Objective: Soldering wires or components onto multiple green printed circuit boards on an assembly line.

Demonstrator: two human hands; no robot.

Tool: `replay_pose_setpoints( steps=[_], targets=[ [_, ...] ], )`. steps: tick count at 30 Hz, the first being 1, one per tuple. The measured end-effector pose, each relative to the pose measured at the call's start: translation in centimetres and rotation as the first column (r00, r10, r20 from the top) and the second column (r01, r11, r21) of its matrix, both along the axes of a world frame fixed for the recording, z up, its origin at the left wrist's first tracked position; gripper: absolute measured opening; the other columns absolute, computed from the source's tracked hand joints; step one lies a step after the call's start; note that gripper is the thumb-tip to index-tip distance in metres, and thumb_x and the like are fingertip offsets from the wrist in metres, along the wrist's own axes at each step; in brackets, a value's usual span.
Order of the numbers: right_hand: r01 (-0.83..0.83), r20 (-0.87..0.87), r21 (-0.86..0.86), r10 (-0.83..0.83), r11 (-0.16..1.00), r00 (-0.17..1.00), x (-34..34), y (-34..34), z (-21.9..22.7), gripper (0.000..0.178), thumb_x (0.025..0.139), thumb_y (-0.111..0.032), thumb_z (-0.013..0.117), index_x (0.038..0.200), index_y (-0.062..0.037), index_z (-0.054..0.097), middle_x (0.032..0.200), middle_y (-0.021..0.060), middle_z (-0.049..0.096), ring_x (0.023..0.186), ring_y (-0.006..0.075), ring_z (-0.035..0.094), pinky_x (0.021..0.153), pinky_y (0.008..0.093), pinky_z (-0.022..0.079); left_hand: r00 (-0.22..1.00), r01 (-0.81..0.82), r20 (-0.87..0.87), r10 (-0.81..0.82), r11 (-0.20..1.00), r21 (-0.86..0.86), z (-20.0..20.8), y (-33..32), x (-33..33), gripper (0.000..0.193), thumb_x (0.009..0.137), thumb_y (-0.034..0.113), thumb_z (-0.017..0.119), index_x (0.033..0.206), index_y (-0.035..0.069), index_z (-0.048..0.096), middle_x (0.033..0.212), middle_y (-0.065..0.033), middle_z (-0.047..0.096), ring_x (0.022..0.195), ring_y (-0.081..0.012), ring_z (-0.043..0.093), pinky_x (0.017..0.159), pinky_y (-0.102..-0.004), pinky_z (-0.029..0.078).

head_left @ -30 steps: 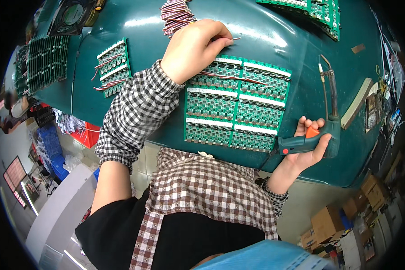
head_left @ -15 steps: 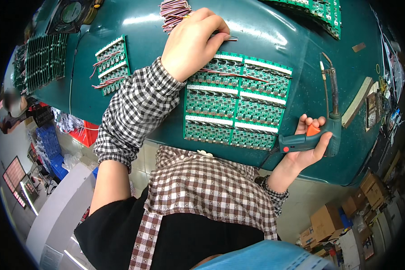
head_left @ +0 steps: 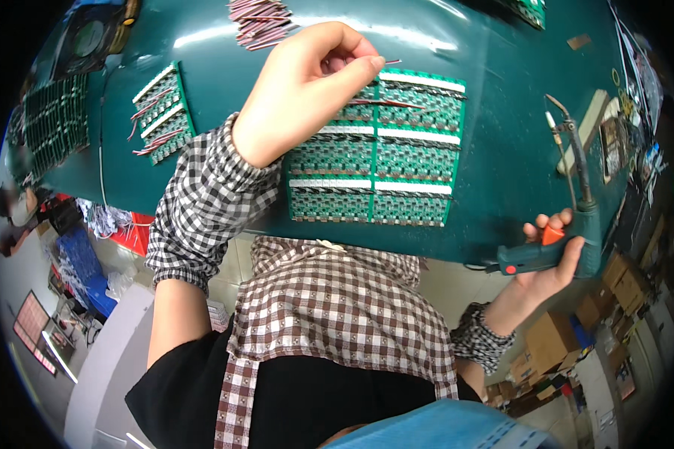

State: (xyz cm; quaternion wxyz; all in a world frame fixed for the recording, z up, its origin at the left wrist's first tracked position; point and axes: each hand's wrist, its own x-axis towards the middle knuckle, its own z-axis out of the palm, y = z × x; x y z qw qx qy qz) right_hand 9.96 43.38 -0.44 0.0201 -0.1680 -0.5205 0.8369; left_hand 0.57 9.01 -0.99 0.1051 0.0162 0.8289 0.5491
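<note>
Thumb and fingertips of the left hand [head_left: 301, 91] pinch a thin reddish wire [head_left: 394, 62] near the far edge of a rectangular green circuit-board panel [head_left: 375, 156]; the right hand [head_left: 548, 280] wraps around a dark-green plastic soldering gun [head_left: 589, 243].

Open tabletop [head_left: 505, 150] between circuit panel [head_left: 416, 160] and soldering gun [head_left: 590, 241], left sleeve [head_left: 213, 198] blocking between panel and smaller board [head_left: 165, 114]

We see bright light, white glare streaking the green tabletop [head_left: 494, 150]. Fisheye distortion bends edges near the black rim, and we find detail on the circuit boards [head_left: 416, 159] slightly blurred.
</note>
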Motion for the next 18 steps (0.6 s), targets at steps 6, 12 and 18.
replay_pose_setpoints(
  steps=[6, 12, 18],
  targets=[
    [0.09, -0.098, 0.394, -0.055, 0.915, 0.994, 1.0, 6.7, 8.1, 0.042, 0.095, -0.029, 0.049, 0.117, 0.0061, 0.047, 0.102, 0.0151, 0.057, 0.088, 0.0284, 0.065, 0.068, 0.0365, 0.061, 0.983, 0.104, 0.142, -0.12, 0.988, 0.118, -0.2, 1.6, 0.5, 0.011, 0.087, 0.012, 0.065, 0.092, 0.002, 0.064, 0.085, 0.001, 0.063, 0.078, -0.0035, 0.056, 0.07, -0.0182, 0.046],
    [0.056, -0.164, 0.367, 0.005, 0.929, 0.986, 0.6, 7.6, 9.9, 0.045, 0.095, -0.032, 0.048, 0.119, 0.0072, 0.045, 0.101, 0.0166, 0.057, 0.092, 0.0303, 0.063, 0.074, 0.0391, 0.06, 0.97, 0.214, 0.087, -0.228, 0.966, 0.146, -0.7, 3.0, 0.8, 0.008, 0.084, 0.004, 0.064, 0.091, -0.001, 0.064, 0.088, -0.0029, 0.067, 0.081, -0.0073, 0.061, 0.073, -0.0217, 0.05],
    [0.02, -0.074, 0.147, -0.009, 0.989, 0.997, 0.9, 3.5, 3.2, 0.044, 0.094, -0.03, 0.05, 0.117, 0.007, 0.046, 0.1, 0.0157, 0.057, 0.089, 0.0313, 0.065, 0.069, 0.0397, 0.061, 0.977, 0.174, -0.11, -0.184, 0.98, -0.099, -1.2, 5.7, 0.9, 0.01, 0.084, 0.006, 0.063, 0.092, 0.001, 0.063, 0.085, -0.0055, 0.065, 0.074, -0.0124, 0.062, 0.066, -0.0254, 0.049]
  ],
)
